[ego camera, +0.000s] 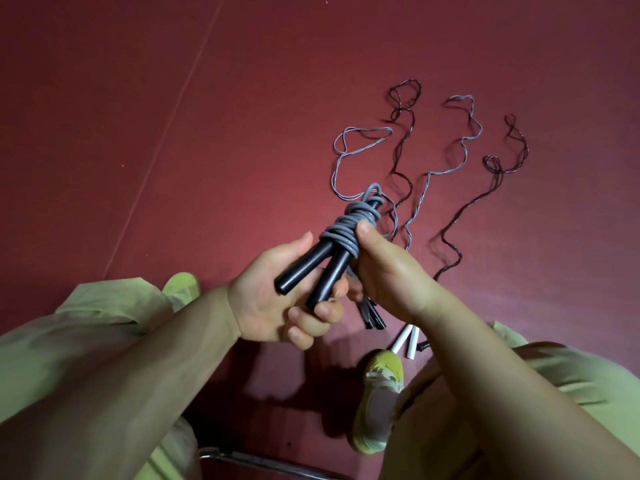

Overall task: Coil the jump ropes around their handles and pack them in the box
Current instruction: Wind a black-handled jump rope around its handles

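Left hand [277,299] grips two black handles [311,271]; right hand [388,271] pinches the grey rope coil [346,226] wound around them.

One rope appears nearly coiled. Several loose ropes [450,161] lie uncoiled on the red floor [138,116] beyond, white handles [407,341] near a shoe [381,393]. No box is visible; packing remains.

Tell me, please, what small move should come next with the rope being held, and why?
Probably tuck the grey rope end under a wrap: it is coiled around the black handles, gripped by the left hand, while the right hand pinches the coil.
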The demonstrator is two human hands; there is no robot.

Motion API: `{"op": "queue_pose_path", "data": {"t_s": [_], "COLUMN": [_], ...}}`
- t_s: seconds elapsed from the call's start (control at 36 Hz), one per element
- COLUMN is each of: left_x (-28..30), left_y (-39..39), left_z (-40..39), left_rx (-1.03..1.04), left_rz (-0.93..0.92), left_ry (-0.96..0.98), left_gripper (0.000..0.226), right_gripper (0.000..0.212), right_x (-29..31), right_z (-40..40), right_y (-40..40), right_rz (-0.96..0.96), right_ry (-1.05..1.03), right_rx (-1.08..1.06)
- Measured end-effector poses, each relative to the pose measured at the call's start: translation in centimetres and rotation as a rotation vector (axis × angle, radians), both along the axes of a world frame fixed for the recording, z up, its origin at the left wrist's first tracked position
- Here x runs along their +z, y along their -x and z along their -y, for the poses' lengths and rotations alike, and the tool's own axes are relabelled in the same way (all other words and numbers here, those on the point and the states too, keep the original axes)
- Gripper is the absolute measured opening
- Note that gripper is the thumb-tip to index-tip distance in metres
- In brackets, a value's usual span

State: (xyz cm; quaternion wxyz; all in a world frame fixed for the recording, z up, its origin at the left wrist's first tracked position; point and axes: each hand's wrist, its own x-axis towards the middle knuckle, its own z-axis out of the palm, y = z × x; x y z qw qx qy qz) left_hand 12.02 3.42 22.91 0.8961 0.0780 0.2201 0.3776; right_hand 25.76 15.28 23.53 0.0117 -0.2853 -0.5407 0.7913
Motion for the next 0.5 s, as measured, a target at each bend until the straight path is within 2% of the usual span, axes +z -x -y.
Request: {"op": "queue_pose_path", "data": {"t_s": [0.06,0.08,0.17,0.22,0.33,0.5], "left_x": [0.1,0.2,0.5,0.6,0.7,0.2], "left_y": [0.1,0.1,0.3,0.2,0.0,-0.9], "left_z": [-0.1,-0.2,-0.3,-0.4,-0.8,-0.9], "left_rx": [0.012,0.014,0.013,0.013,-0.002,0.003], "left_rz": [-0.086,-0.135,-0.306,-0.38,-0.525,-0.958], "left_ry": [0.032,0.05,0.126,0.159,0.192,0.199], "left_gripper": [0.064,0.064,0.063,0.061,0.061,0.065], "right_gripper": [0.096,0.092,0.061,0.053,0.057,0.064], "right_x": [-0.2,-0.2,-0.1,-0.1,-0.3,-1.7], "right_z": [0.1,0.2,0.3,0.3,0.4,0.9], "right_y": [0.0,0.0,-0.3,-0.4,-0.1,0.0], "right_rz": [0.092,0.134,0.247,0.289,0.405,0.571], "right_ry": [-0.105,-0.156,-0.248,-0.258,-0.302,-0.365], "right_rx": [0.031,0.043,0.037,0.032,0.044,0.108]}}
